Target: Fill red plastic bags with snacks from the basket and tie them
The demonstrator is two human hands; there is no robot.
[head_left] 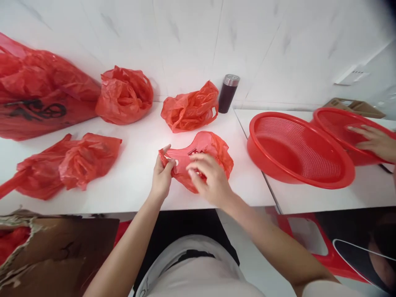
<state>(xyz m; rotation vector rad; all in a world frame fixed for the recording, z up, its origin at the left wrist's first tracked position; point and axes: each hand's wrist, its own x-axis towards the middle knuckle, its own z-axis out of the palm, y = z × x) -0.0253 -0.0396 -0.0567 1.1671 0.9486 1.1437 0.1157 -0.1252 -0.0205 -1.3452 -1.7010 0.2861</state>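
My left hand [162, 173] pinches the gathered rim of a thin red plastic bag [185, 181] between thumb and fingers, at the bag's left end. A small white round spot shows beside the left thumb; I cannot tell what it is. Over the bag's middle hovers my right hand [212, 179], its fingers loosely bent and slightly blurred. The right thumb stands a little apart from the fingertips, and nothing shows between them. Small dark and white bits are visible inside or on the bag, partly hidden by the right hand.
Crumpled red bags [123, 97] [190, 108] stand along the wall, with a large bag [46, 99] at left and another [83, 161] nearer. A dark tumbler [228, 94] and red baskets [298, 181] [337, 113] stand rightward. Another person's hand [375, 142] reaches into the far basket. A cardboard box [77, 243] sits below.
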